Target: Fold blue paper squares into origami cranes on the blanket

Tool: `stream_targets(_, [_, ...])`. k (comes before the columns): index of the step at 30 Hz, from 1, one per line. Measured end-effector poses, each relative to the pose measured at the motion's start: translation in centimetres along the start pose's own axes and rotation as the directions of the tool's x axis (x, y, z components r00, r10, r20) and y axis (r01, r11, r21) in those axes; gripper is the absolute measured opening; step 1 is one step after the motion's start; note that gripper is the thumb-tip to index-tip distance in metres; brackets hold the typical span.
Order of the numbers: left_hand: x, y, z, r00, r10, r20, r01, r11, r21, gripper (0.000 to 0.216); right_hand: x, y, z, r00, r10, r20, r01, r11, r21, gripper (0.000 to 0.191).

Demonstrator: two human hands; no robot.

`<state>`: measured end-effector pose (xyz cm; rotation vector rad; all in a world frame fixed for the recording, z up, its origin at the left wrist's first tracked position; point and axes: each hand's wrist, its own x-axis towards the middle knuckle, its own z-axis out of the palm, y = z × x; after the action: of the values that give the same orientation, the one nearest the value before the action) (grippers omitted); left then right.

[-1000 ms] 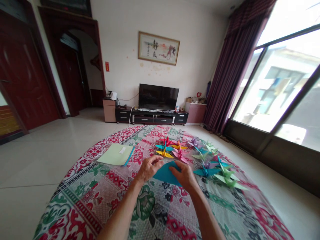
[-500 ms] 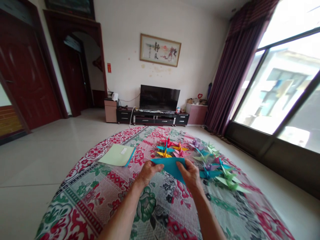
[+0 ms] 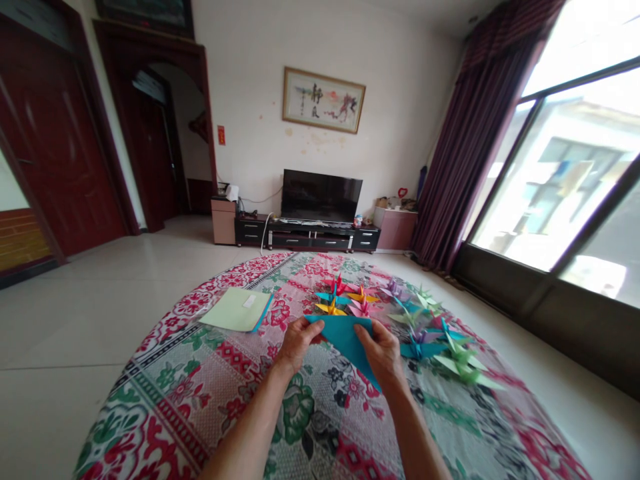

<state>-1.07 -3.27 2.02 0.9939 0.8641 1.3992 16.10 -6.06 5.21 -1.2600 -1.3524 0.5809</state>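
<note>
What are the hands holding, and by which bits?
A roughly triangular blue paper sheet: the left hand holds its upper left corner, the right hand its upper right side.

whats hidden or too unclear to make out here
Head view:
blue paper: part of its right side, covered by the right hand
left hand: some fingertips, behind the paper
lower sheets: mostly covered by the pale top sheet
label: any writing, too small
forearms: cut off by the bottom edge
</note>
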Motion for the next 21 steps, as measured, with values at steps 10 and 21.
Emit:
stream_targets(10, [0.03, 0.34, -0.32, 0.996, 0.031, -0.087, -0.036, 0.998, -0.054, 0.029, 0.06, 0.01, -0.04, 1.000, 0.009, -0.030, -0.009, 1.000, -0.017, 0.033])
stream_targets(21, [0.06, 0.76, -0.94, 0.997, 0.010, -0.082, -0.022, 0.990, -0.139, 0.027, 0.08, 0.38, 0.06, 0.999, 0.035, -0.003, -0.035, 0.999, 0.022, 0.031])
